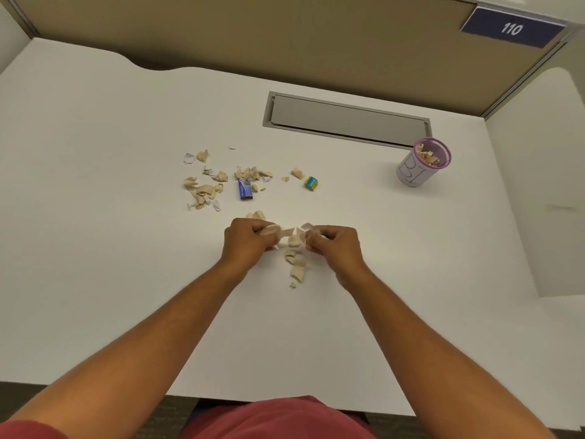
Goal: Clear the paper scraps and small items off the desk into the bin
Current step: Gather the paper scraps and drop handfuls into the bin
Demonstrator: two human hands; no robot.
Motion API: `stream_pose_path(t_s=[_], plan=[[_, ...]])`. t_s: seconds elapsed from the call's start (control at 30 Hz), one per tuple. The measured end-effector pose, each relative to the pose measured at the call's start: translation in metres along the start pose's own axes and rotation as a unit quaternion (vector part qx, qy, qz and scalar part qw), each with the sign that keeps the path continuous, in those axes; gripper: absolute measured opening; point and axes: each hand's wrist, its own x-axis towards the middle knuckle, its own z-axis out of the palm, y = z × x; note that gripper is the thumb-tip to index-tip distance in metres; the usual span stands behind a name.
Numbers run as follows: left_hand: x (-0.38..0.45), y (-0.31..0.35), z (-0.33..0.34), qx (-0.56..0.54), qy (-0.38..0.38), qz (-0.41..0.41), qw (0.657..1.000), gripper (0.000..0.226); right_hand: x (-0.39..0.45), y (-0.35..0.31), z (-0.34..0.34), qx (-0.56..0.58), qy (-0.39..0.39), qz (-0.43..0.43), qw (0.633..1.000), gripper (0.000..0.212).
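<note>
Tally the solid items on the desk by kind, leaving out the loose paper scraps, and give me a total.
Bin with a pink rim, scraps already inside: 1
Blue box, lying flat among the scraps: 1
Yellow and blue box: 1
Total: 3

The paper scraps are too many and too overlapped to count; both hands, left hand and right hand, grip some.

Both bare forearms reach up from 6 o'clock and converge near the centre of the view. The left hand (pixel 245 240), arriving from 7 o'clock, has its fingers curled inward toward 3 o'clock. The right hand (pixel 335 247), arriving from 5 o'clock, curls its fingers toward 9 o'clock. The knuckles face each other, close but apart, both backs turned upward.
</note>
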Motion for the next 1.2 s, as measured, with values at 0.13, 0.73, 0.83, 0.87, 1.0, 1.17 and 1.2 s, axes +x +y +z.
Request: stream_pose_path(t_s=[0.13, 0.73, 0.83, 0.87, 1.0, 1.17, 1.2], plan=[[0.002, 0.029, 0.03, -0.146, -0.039, -0.056, 0.987, 0.031, 0.005, -0.011, -0.049, 0.225, -0.039, 0.074, 0.971, 0.013], [0.016, 0.187, 0.185, -0.265, -0.115, -0.038, 0.957, 0.026, 0.137, -0.097, -0.255, -0.14, 0.198, -0.13, 0.961, 0.018], [0.022, 0.197, 0.197, -0.259, -0.103, -0.038, 0.96, 0.031, 0.175, -0.099, -0.256, -0.341, 0.165, -0.139, 0.915, 0.019], [0.024, 0.198, 0.199, -0.258, -0.101, -0.036, 0.96, 0.031, 0.184, -0.098, -0.254, -0.396, 0.147, -0.134, 0.896, 0.022], [0.028, 0.197, 0.202, -0.242, -0.086, -0.034, 0.966, 0.03, 0.207, -0.088, -0.247, -0.531, 0.072, -0.124, 0.835, 0.048], [0.029, 0.19, 0.199, -0.237, -0.066, -0.029, 0.969, 0.026, 0.222, -0.09, -0.239, -0.581, 0.009, -0.113, 0.806, 0.064], [0.029, 0.19, 0.199, -0.233, -0.063, -0.028, 0.97, 0.027, 0.223, -0.093, -0.24, -0.58, 0.0, -0.111, 0.807, 0.064]])
